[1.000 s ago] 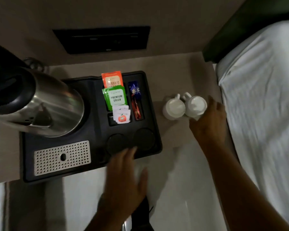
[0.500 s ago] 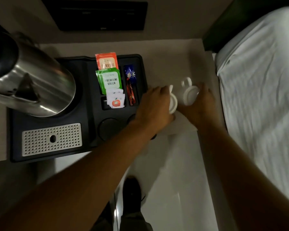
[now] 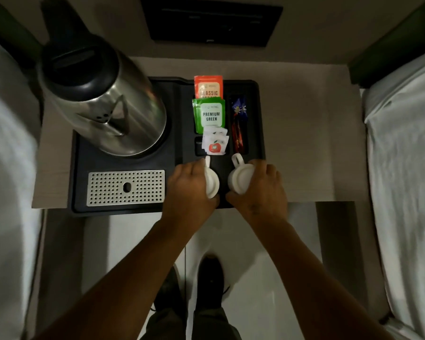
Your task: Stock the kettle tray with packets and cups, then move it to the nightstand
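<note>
A black kettle tray [image 3: 253,99] lies on a beige nightstand top [image 3: 304,133]. A steel kettle [image 3: 103,104] stands on its left half. Orange [image 3: 208,86], green [image 3: 209,114] and small white packets [image 3: 214,143] fill its middle slots, with dark sachets [image 3: 238,123] in the right slot. My left hand [image 3: 189,190] grips one upturned white cup [image 3: 211,182] over the tray's front right corner. My right hand [image 3: 260,190] grips a second upturned white cup [image 3: 239,179] just beside it. Both cup handles point away from me.
A perforated metal drip grate [image 3: 126,188] sits in the tray's front left. White bedding lies at the right [image 3: 407,168] and at the left [image 3: 5,168]. A dark panel [image 3: 211,23] is on the wall behind. My shoes [image 3: 206,278] stand on the pale floor below.
Both hands have carried the two cups from the bare nightstand top on the right leftward onto the tray's front right corner. The view has shifted, so the tray is centred.
</note>
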`<state>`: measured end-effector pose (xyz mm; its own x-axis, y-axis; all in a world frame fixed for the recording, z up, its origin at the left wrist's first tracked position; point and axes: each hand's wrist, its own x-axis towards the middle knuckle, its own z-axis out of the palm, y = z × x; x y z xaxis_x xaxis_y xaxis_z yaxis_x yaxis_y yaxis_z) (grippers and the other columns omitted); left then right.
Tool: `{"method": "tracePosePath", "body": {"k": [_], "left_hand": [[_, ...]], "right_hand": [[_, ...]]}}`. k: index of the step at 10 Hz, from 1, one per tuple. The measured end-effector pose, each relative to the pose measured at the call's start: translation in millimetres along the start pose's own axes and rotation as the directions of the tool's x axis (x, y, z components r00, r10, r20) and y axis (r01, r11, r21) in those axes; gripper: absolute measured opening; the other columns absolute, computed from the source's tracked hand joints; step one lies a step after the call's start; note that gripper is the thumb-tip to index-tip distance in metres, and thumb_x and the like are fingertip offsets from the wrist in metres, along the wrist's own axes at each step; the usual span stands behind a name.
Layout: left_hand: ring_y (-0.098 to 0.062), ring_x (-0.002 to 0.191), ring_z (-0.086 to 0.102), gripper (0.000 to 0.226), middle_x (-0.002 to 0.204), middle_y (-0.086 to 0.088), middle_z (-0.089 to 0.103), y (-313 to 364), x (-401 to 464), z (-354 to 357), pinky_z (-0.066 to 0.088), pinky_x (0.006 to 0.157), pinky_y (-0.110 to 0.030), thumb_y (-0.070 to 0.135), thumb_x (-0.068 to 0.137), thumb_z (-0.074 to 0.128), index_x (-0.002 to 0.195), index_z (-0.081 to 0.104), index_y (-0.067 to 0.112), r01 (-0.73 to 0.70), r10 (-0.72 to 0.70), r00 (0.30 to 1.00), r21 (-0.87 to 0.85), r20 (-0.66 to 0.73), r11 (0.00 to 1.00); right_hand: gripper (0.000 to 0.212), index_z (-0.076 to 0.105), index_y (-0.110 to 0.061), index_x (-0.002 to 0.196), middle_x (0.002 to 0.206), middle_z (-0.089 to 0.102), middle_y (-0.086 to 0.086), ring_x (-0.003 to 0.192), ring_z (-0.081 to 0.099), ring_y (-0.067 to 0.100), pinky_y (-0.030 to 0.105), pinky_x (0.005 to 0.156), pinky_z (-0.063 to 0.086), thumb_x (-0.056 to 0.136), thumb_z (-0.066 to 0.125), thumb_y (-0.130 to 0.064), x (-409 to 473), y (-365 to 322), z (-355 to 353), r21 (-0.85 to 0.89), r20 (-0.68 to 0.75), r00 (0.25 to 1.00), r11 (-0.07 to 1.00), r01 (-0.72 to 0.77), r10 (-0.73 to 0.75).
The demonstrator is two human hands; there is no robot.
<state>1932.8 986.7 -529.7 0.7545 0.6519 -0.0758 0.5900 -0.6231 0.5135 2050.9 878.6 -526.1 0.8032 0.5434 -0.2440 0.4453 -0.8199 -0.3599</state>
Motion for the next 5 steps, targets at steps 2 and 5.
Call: {"method": "tracePosePath", "body": {"k": [2, 5], "left_hand": [[-0.032, 0.116, 0.047, 0.094, 0.129, -0.015, 0.052, 4, -1, -9, 0.045, 0.093, -0.045, 0.04, 0.065, 0.085, 0.138, 0.039, 0.005, -0.002, 0.001, 0.995, 0.012, 0.099, 1.0], [-0.026, 0.139, 0.024, 0.118, 0.155, -0.007, 0.025, 108, 45, -246, 0.024, 0.111, -0.04, 0.085, 0.063, 0.049, 0.15, 0.012, 0.014, -0.13, 0.137, 0.987, 0.094, -0.079, 0.987]], "right_hand": [[0.105, 0.031, -0.015, 0.138, 0.13, 0.044, 0.012, 0.117, 0.041, 0.03, 0.041, 0.086, 0.046, 0.054, 0.088, -0.041, 0, -13, -12, -0.01, 0.113, 0.993, 0.999, -0.043, 0.043], [0.105, 0.022, -0.013, 0.148, 0.152, 0.03, 0.014, 0.137, 0.03, 0.032, 0.045, 0.107, 0.037, 0.069, 0.074, -0.059, 3, -130, -276, 0.079, -0.175, 0.98, 0.99, 0.113, -0.098]]}}
